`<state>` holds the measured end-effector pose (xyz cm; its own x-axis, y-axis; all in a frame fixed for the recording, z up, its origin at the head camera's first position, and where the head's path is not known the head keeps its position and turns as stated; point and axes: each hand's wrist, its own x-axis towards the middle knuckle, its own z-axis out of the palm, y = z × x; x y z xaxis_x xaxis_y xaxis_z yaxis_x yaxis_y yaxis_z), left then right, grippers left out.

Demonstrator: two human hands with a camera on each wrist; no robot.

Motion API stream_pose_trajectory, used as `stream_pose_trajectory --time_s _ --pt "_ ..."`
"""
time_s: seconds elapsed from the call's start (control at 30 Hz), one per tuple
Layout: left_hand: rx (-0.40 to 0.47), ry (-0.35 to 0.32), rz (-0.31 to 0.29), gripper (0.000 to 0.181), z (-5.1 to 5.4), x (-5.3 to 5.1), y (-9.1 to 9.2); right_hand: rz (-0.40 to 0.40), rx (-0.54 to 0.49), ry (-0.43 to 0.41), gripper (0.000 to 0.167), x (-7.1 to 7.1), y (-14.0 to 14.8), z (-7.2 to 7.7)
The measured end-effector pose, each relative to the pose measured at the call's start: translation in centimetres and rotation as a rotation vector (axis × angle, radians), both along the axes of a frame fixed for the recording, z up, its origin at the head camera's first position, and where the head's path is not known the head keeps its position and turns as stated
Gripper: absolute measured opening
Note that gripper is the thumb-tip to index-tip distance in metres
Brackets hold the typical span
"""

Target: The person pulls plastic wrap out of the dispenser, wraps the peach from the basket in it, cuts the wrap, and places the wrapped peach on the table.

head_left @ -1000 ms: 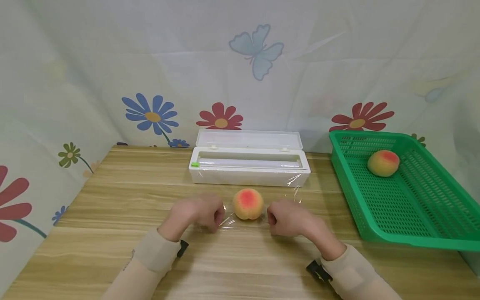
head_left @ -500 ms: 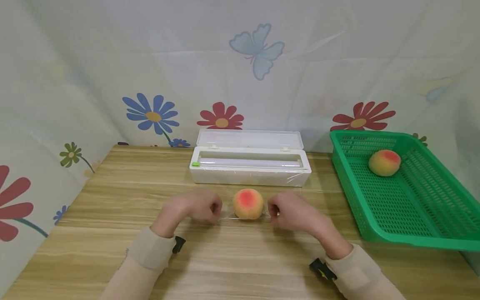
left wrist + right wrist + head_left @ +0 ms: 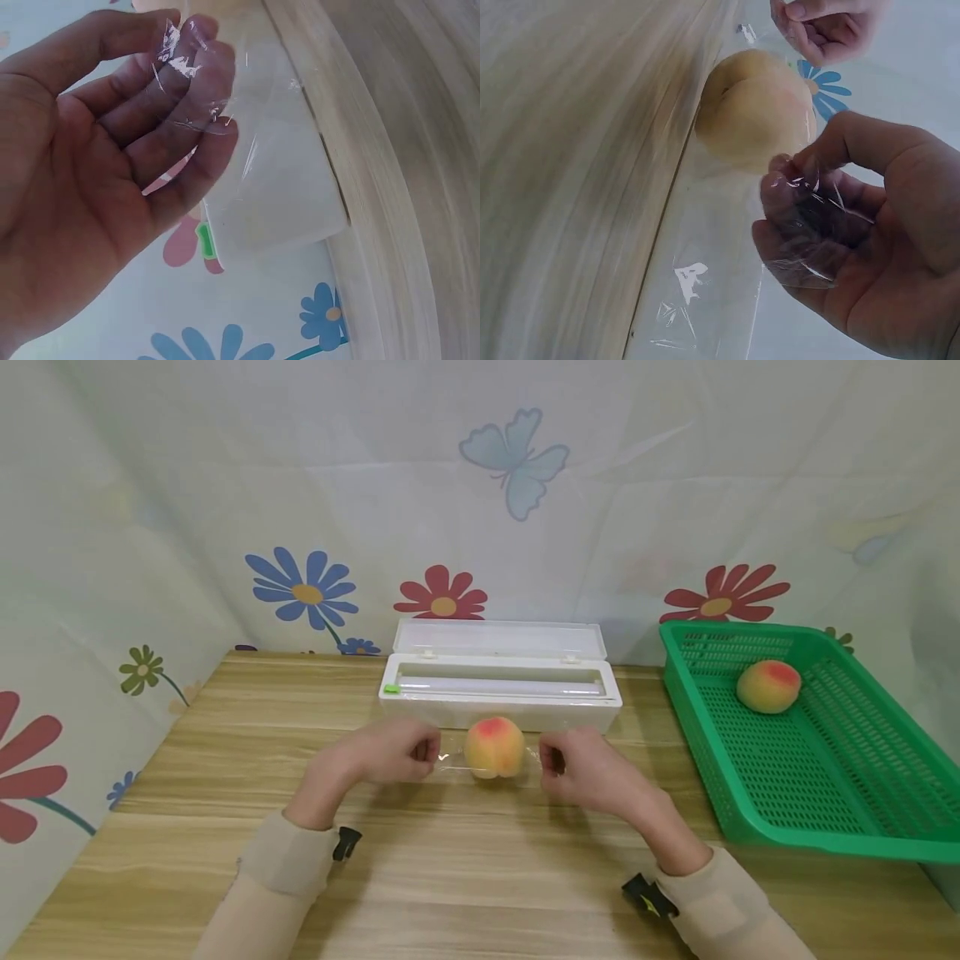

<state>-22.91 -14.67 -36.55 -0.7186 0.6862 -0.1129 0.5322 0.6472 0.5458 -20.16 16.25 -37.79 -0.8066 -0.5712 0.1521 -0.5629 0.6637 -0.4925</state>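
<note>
Your left hand [image 3: 390, 753] pinches one side of a clear plastic film [image 3: 453, 757] between thumb and fingers, and your right hand [image 3: 592, 772] pinches the other side the same way. The peach [image 3: 495, 747] sits in the film between your hands, just in front of the white box [image 3: 420, 714], whose lid stands raised. To your right, a second peach [image 3: 768, 687] lies in the green basket [image 3: 686, 727].

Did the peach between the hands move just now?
Yes: in the head view, the peach has moved up the picture toward the box, now hiding part of its bottom edge.
</note>
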Motion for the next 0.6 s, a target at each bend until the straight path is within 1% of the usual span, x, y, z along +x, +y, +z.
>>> stream_pose_trajectory --time_s 0.07,0.17,0.23,0.3,0.4,0.47,0.6 --pt "0.034 0.033 -0.011 0.016 -0.05 -0.13 -0.05 -0.027 -0.02 0.007 0.023 -0.09 -0.09 -0.05" --pt "0.094 0.089 -0.049 0.018 -0.05 -0.26 -0.11 -0.066 -0.066 0.017 0.018 -0.23 -0.19 -0.05" --pt "0.119 0.12 -0.082 0.019 -0.03 -0.35 -0.18 -0.076 -0.104 0.037 0.018 -0.3 -0.21 0.0" --pt "0.121 0.142 -0.097 0.021 0.05 -0.33 -0.27 -0.07 -0.136 0.063 0.021 -0.4 -0.21 0.02" --pt "0.101 0.143 -0.086 0.024 0.17 -0.26 -0.38 -0.045 -0.162 0.112 0.023 -0.54 -0.21 0.0" --pt "0.091 0.145 -0.067 0.024 0.26 -0.19 -0.38 -0.027 -0.167 0.134 0.023 -0.62 -0.2 -0.05" --pt "0.097 0.183 -0.027 0.023 0.37 -0.19 -0.2 -0.026 -0.156 0.18 0.022 -0.55 -0.23 -0.03"
